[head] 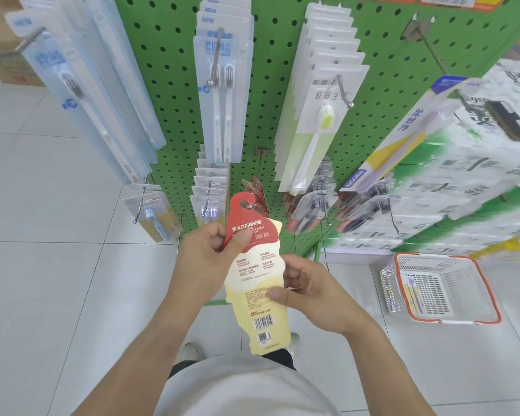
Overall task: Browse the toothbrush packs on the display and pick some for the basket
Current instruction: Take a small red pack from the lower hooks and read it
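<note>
At centre frame the left hand (pixel 206 253) pinches the red top and the right hand (pixel 308 285) pinches the cream middle of a red-and-cream toothbrush pack (pixel 254 274), its printed back facing up, while the basket (pixel 490 292) at lower right holds one pack (pixel 413 292), so picking seems partly done.

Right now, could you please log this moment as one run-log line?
left hand: holds pack top | right hand: holds pack middle | basket: on floor

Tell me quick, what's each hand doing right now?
Left hand: fingers pinch the red top of the ice-cream-shaped toothbrush pack.
Right hand: thumb and fingers grip the same pack's cream lower half.
</note>
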A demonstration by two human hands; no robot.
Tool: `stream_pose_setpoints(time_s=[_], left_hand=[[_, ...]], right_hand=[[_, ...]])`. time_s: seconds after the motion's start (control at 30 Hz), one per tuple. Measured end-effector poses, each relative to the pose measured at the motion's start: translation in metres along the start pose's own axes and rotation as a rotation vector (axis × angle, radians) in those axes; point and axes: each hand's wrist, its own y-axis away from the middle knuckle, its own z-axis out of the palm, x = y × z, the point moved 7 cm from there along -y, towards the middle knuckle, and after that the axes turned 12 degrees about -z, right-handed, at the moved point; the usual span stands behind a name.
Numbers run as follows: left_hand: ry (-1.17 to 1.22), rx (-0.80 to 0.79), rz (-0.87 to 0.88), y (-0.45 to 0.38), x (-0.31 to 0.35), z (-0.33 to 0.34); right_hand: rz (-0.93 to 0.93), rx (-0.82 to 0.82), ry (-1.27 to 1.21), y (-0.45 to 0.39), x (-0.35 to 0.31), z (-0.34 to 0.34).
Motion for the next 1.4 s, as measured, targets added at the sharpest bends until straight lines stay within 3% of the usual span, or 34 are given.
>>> stream_pose_setpoints(time_s=[0.1, 0.17, 0.33, 0.43, 0.57, 0.7, 0.9, 1.13, 1.4], left_hand=[[-0.009, -0.163, -0.023, 0.000, -0.003, 0.009], [-0.074, -0.181, -0.016, 0.000, -0.008, 0.014], [-0.445, 0.078, 0.231, 0.012, -0.001, 0.014], [-0.639, 0.067, 0.323, 0.028, 0.007, 0.029], [-0.418, -0.079, 0.100, 0.029, -0.002, 0.037], [-0.100, -0.026, 0.050, 0.020, -0.006, 0.029], [-0.022, 0.052, 0.052, 0.002, -0.015, 0.015], [0.010, -0.078, -0.104, -0.023, -0.045, 0.024], [-0.026, -0.139, -0.093, -0.038, -0.052, 0.031]], right_hand=[[-0.007, 0.031, -0.047, 0.000, 0.001, -0.003], [-0.028, 0.050, -0.044, 0.001, 0.000, -0.004], [-0.041, 0.151, 0.111, 0.002, 0.000, -0.005], [-0.077, 0.195, 0.358, 0.000, -0.002, 0.002], [-0.180, 0.171, 0.709, 0.000, 0.006, 0.016], [-0.212, 0.156, 0.891, 0.000, 0.007, 0.015], [-0.167, 0.162, 0.673, -0.002, 0.009, 0.005], [-0.180, 0.360, 0.553, -0.019, 0.009, -0.011], [-0.085, 0.316, 0.563, -0.038, 0.024, -0.012]])
